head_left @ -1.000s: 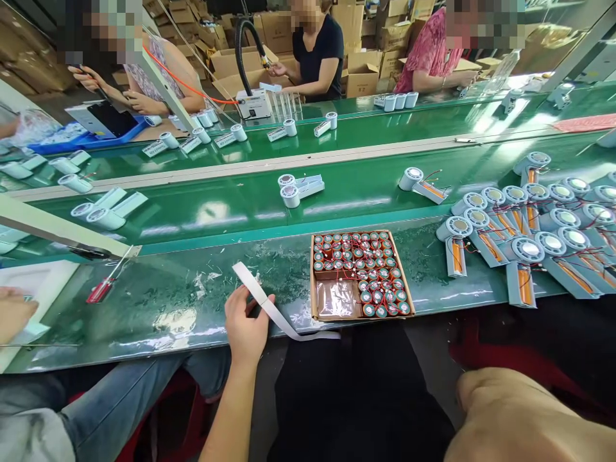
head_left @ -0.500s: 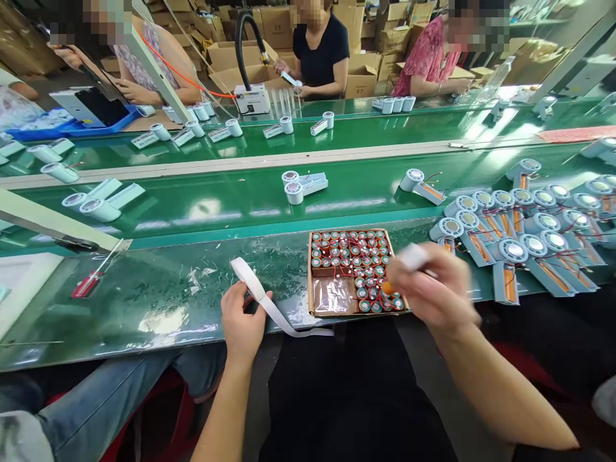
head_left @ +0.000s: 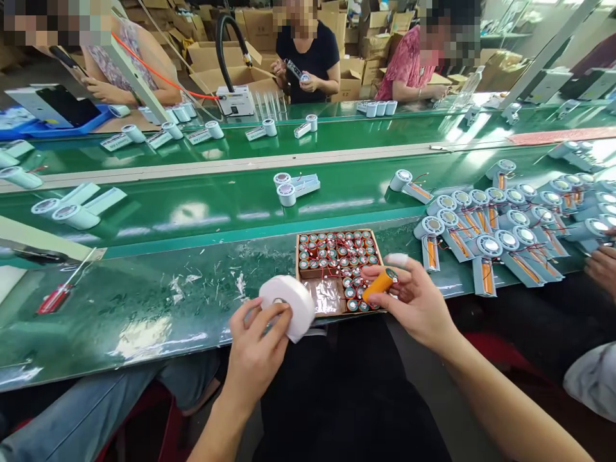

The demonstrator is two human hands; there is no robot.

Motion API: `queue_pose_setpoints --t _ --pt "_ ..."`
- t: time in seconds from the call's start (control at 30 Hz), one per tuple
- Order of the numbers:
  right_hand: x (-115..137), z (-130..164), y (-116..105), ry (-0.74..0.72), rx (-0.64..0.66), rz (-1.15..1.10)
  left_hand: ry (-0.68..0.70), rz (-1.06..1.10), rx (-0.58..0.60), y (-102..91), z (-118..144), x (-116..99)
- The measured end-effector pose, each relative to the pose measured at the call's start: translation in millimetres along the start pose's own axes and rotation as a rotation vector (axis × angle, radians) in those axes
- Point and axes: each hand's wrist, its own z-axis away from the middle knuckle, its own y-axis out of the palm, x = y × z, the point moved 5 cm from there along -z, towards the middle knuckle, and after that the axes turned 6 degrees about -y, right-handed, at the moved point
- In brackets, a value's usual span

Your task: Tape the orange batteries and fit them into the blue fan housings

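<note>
Green bench [head_left: 144, 308] lies bare left of the box [head_left: 339, 269]; left hand [head_left: 255, 353] grips tape [head_left: 289, 305], right hand [head_left: 418, 301] pinches a battery [head_left: 379, 284].

The tape roll [head_left: 287, 307] in the left hand [head_left: 255, 356] looks like matt white paper or cloth tape. The battery [head_left: 379, 284] has a smooth, slightly shiny orange plastic wrap. The box [head_left: 337, 269] is plain brown cardboard. The desk [head_left: 144, 308] has a glossy green surface, scuffed and reflective.
</note>
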Motion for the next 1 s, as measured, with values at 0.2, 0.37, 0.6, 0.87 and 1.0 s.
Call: queue_pose_setpoints --t 0.2,0.37,0.6,0.87,1.0 --pt "36 6 19 -0.080 0.260 0.365 0.239 -0.076 0.104 -11.9 -14 -25" --pt "31 0 28 -0.012 0.386 0.386 0.412 -0.077 0.104 -14.3 -23 -40" --pt "-4 13 29 0.279 0.026 -0.329 0.375 -0.054 0.124 -7.5 -24 -61" --pt "0 17 27 0.044 -0.506 -0.432 0.195 0.173 0.014 -4.5 -16 -101" --pt "22 -14 -67 -0.308 -0.763 -0.310 0.351 0.240 0.134 -8.1 -7 -54"
